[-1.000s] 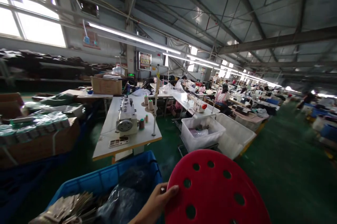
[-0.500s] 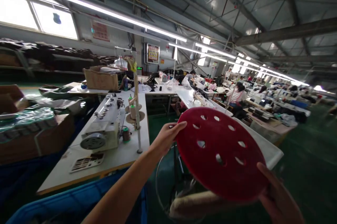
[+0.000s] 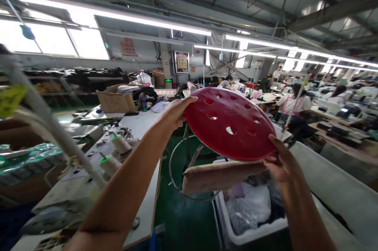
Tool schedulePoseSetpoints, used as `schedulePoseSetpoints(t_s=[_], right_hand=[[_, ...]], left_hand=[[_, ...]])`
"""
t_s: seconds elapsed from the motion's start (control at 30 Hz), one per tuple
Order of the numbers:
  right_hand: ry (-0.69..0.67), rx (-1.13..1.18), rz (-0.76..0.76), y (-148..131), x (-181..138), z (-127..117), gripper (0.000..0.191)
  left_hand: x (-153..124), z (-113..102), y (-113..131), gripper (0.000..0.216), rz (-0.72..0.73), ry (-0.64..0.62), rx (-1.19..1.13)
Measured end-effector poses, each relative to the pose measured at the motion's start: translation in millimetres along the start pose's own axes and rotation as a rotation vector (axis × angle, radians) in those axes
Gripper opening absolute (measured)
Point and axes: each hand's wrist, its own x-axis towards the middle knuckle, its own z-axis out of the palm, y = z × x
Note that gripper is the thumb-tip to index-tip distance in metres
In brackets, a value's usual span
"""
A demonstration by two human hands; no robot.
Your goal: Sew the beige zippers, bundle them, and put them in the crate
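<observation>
Red stool (image 3: 227,119) tilts, gripped at opposite sides by your left hand (image 3: 176,112) and your right hand (image 3: 282,162), beyond the right edge of the surface (image 3: 147,207); it seems lifted, not yet set down.

The white table (image 3: 149,203) at left carries two thread cones (image 3: 121,144) with green tops.

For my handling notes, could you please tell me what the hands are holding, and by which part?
A red stool: the left hand and right hand grip opposite edges of its seat.
</observation>
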Motion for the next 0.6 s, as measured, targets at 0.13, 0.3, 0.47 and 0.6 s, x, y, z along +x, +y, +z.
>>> schedulePoseSetpoints(t_s=[0.13, 0.3, 0.47, 0.6], right_hand=[[-0.097, 0.066, 0.063, 20.7, 121.7, 24.3, 0.044], [-0.141, 0.064, 0.139, 87.0, 267.3, 48.5, 0.053], [-0.121, -0.006, 0.197, 204.9, 427.0, 54.9, 0.048], [-0.089, -0.128, 0.311, 311.4, 551.2, 54.5, 0.039]], left_hand=[[112.3, -0.3, -17.1, 0.036, -0.053, 0.126, 0.142], [254.0, -19.6, -68.9, 0.031, -0.144, 0.217, 0.295], [412.0, -68.1, -165.5, 0.039, -0.291, 0.189, 0.455], [554.0, -127.5, -281.6, 0.049, -0.465, 0.138, 0.628]])
